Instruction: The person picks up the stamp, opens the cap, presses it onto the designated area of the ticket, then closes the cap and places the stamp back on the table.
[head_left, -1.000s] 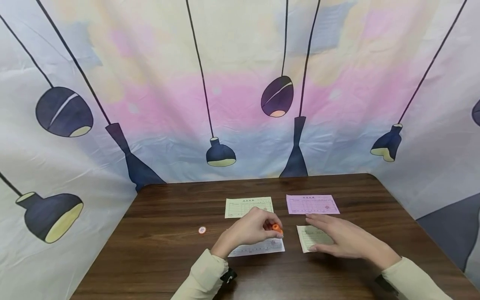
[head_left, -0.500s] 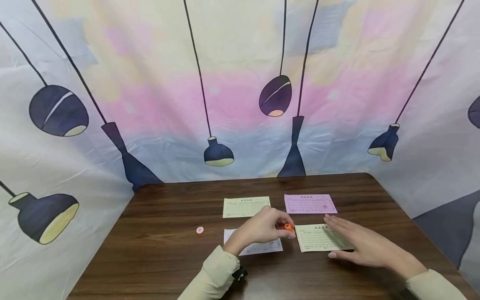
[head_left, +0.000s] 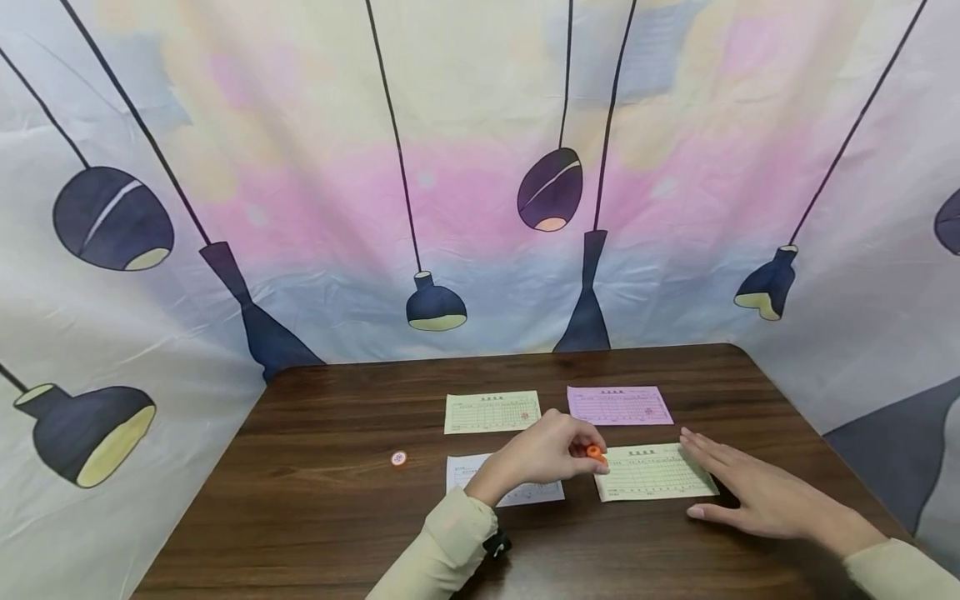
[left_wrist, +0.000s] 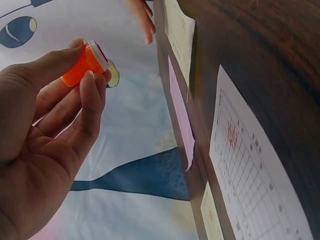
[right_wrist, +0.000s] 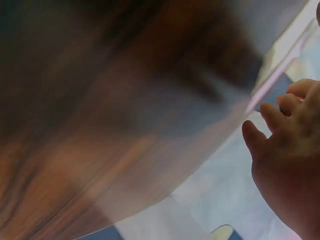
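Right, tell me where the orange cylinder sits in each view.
Head: the orange cylinder is below and right of centre, pinched by the left hand.
Left wrist: upper left, held in the fingers.
Right wrist: not in it.
Shared landmark: the right hand, lower right in head, top in left wrist, right side in right wrist.

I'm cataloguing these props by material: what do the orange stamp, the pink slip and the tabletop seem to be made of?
Orange stamp: probably plastic, smooth with a slight sheen and bright, even colour.
Pink slip: matte paper, thin and printed with lines, one corner curling.
Tabletop: wood or wood-look laminate, dark brown grain, softly reflective; I can't tell which.
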